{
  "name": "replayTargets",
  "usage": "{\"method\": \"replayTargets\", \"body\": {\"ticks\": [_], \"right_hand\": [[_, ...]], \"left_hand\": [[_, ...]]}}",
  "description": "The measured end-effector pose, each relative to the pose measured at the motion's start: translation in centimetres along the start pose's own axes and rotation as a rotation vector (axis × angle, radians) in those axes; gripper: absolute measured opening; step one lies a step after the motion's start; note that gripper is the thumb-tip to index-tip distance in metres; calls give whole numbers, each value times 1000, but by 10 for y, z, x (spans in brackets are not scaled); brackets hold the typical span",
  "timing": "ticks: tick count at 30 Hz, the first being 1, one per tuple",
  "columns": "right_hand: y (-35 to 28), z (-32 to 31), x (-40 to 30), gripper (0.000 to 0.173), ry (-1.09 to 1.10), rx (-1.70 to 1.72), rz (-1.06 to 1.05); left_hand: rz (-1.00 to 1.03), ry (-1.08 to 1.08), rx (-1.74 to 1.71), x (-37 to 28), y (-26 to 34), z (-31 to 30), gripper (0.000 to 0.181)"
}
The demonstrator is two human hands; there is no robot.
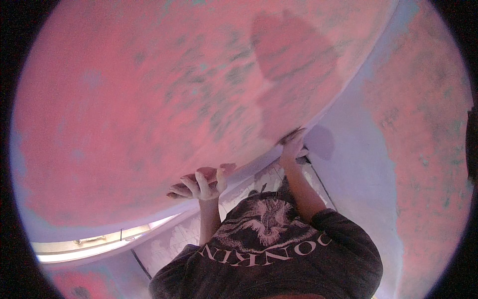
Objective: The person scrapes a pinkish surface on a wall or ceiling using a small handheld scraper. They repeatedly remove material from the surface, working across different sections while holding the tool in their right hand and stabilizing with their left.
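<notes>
A large smooth panel or wall, patchy pink with blue-grey edges, fills most of the view before me. My left hand is at its lower edge, fingers apart and whitish as if dusty, with no object visible in it. To the right, my right hand reaches the same edge, close to where a bluish surface begins. A dark, narrow shape lies along its fingers; whether that is a held thing or shadow I cannot tell. Shadows fall on the pink surface above my right hand and on the bluish one beside it.
Another pink, patchy surface stands at the far right. At lower left a bright opening with a pale ledge runs below the panel's edge. Pale tiled floor with whitish smears shows beside my dark printed shirt.
</notes>
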State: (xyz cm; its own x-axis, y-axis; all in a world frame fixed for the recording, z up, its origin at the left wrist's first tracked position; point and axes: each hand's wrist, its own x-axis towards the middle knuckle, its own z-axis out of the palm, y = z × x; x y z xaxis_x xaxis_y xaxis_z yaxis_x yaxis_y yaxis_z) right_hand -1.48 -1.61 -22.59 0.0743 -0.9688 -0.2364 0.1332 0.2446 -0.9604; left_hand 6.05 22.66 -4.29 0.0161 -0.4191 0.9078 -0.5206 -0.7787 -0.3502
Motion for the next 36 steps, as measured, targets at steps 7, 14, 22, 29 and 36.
{"method": "replayTargets", "body": {"ticks": [7, 14, 22, 29, 36], "right_hand": [[45, -11, 22, 52, 27, -60, 243], [38, -19, 44, 46, -139, 664, 469], [-13, -2, -4, 47, -33, 268, 382], [25, -6, 26, 45, 2, 272, 380], [49, 1, 5, 36, -9, 345, 578]], "left_hand": [[20, 28, -11, 8, 0, 5, 48], [-65, 15, -43, 17, 5, -3, 51], [-109, 8, -21, 12, 3, -5, 56], [-12, 6, 29, 7, 1, -1, 46], [0, 3, 11, -3, -3, -1, 36]]}}
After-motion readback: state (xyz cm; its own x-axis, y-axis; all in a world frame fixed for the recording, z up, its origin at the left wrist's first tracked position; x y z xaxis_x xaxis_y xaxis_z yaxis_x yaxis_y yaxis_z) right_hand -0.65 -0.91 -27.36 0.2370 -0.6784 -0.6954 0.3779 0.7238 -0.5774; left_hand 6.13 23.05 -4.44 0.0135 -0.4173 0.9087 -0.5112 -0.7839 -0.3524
